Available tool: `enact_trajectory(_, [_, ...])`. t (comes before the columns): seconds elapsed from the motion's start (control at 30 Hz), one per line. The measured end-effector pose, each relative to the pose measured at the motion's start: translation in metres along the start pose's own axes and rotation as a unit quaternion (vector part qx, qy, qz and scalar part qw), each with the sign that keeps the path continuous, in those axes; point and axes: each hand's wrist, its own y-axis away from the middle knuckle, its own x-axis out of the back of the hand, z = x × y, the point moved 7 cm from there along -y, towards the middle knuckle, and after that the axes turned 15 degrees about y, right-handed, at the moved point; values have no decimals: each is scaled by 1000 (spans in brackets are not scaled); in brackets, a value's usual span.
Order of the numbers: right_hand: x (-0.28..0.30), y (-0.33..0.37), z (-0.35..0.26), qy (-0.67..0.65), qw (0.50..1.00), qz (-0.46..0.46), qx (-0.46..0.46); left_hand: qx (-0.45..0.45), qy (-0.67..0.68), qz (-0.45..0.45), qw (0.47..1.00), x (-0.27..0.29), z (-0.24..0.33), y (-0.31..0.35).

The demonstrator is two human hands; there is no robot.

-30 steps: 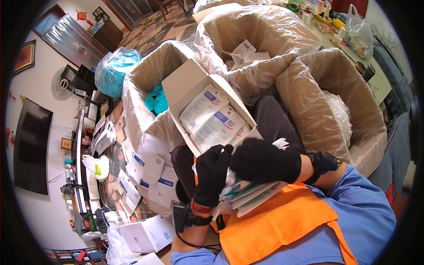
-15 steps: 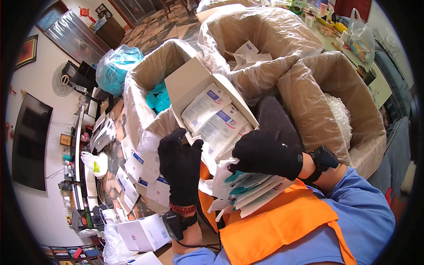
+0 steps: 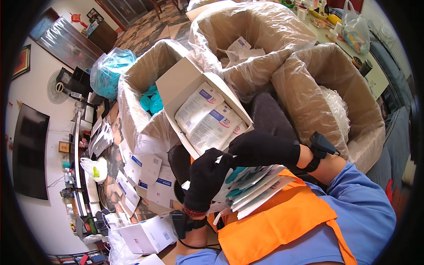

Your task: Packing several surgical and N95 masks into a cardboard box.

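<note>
Seen from the middle of the view, three big boxes in clear plastic liners are the largest things: one at 1 o'clock (image 3: pixel 247 73) holds loose white packets (image 3: pixel 243 52), one towards 3 o'clock (image 3: pixel 298 95) holds a stringy white heap (image 3: pixel 336 110) partly covered by the front wall, and one at 10 o'clock (image 3: pixel 132 99) holds turquoise pieces (image 3: pixel 152 101), their lower part hidden by its near side. The dark television (image 3: pixel 31 152) hangs at 9 o'clock; the desk (image 3: pixel 377 84) at half past 2 is cluttered and hard to read near the rim. An orange cloth (image 3: pixel 278 225) covers part of the lap at 5 o'clock. The open white carton (image 3: pixel 179 84) sits tilted just above the middle, its far flap raised, its near edge overlapped by the hands; inside lie printed pouches (image 3: pixel 221 121), and how deep they go cannot be seen. Also at 5 o'clock, a stack of white wrappers (image 3: pixel 260 191) with turquoise between the layers rests against the cloth, its upper edge behind the gloves. The left hand (image 3: pixel 207 176), at 6 o'clock, and the right hand (image 3: pixel 265 149), near 4, come together with curled fingers. Smallest, a white sliver (image 3: pixel 217 160) shows at the left fingertips; whether either hand is clamped on it, I cannot tell.
</note>
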Motion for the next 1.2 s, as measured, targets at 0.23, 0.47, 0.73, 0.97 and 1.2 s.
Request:
enact_trajectory(0.23, [3, -9, -27, 208, 976, 50, 39, -82, -118, 58, 988, 0, 17, -5])
enact_trajectory(0.47, [-9, 17, -78, 321, 904, 108, 262, 129, 3, 162, 978, 11, -50, 5])
enact_trajectory(0.73, [-4, 33, -111, 366, 881, 78, 290, -160, -492, 16, 856, 4, -27, -7])
enact_trajectory(0.97, [-3, 64, -130, 324, 882, 94, 329, -112, -467, 99, 871, 46, -87, -19])
enact_trajectory(1.2, [-15, 35, -85, 261, 944, -30, 198, -62, -202, 113, 971, 45, -55, -40])
